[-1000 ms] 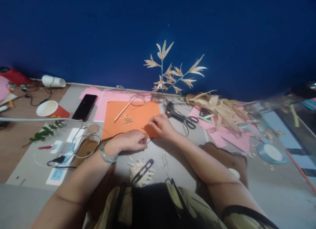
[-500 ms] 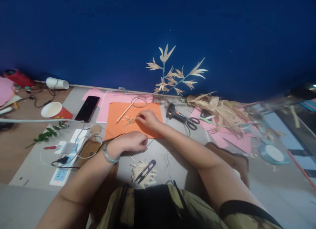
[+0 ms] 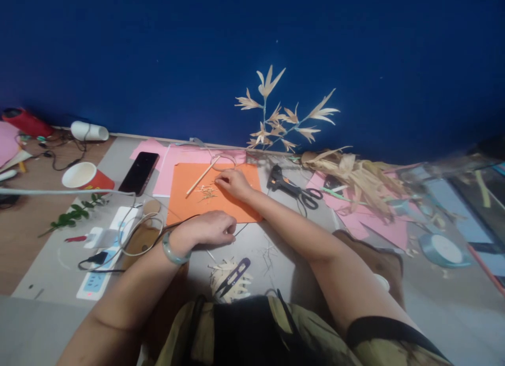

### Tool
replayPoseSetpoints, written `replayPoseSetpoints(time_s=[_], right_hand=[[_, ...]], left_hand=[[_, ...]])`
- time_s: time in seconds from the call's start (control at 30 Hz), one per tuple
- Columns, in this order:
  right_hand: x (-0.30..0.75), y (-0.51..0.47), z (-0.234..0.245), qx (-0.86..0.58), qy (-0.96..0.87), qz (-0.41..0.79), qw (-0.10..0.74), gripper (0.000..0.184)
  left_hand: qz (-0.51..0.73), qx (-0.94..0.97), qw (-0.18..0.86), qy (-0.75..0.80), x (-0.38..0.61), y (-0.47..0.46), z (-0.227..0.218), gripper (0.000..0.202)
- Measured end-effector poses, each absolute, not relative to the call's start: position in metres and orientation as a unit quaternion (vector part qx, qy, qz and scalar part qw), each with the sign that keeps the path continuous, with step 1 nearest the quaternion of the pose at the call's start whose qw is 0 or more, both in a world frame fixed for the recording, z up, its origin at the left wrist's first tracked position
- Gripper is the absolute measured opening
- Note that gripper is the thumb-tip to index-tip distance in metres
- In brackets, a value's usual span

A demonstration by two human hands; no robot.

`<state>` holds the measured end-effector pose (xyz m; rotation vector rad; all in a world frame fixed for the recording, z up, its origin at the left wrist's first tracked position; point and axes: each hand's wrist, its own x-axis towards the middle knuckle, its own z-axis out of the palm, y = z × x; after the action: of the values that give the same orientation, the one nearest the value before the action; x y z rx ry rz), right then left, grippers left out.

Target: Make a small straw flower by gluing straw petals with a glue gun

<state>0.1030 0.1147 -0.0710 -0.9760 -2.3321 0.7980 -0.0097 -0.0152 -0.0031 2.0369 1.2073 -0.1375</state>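
The right hand [image 3: 233, 183] lies on the orange sheet [image 3: 240, 208], its fingertips at a small heap of straw bits [image 3: 205, 192] beside a wooden stick [image 3: 202, 175]; any pinch is unclear. The left hand [image 3: 210, 228], curled closed, rests at the sheet's near edge, with thread snips [image 3: 233, 275] on straw pieces nearer the body

A red paper cup [image 3: 84, 176] sits beside a black phone [image 3: 139, 172], scissors [image 3: 310, 196] near dried husks [image 3: 355, 179].

— What's being worn over there?
— A pale green bangle [image 3: 173, 253] behind the left hand [image 3: 210, 228], a black-edged short sleeve [image 3: 381, 330], and an olive camouflage top [image 3: 315, 332] with black straps [image 3: 284, 306].
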Motion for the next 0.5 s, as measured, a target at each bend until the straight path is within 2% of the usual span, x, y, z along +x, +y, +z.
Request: replayPoseSetpoints(time_s=[0.13, 0.27, 0.5], right_hand=[[0.110, 0.115, -0.063, -0.355, -0.857, 0.286, 0.241, 0.018], [0.118, 0.116, -0.057, -0.296, -0.893, 0.270, 0.204, 0.009], [0.114, 0.115, -0.065, -0.258, -0.914, 0.259, 0.176, 0.007]], left_hand=[[-0.055, 0.801, 0.370, 0.468, -0.010, -0.014, -0.004, 0.018], [-0.057, 0.802, 0.366, 0.469, -0.010, -0.014, -0.004, 0.017], [-0.065, 0.801, 0.361, 0.473, -0.009, -0.014, -0.003, 0.017]])
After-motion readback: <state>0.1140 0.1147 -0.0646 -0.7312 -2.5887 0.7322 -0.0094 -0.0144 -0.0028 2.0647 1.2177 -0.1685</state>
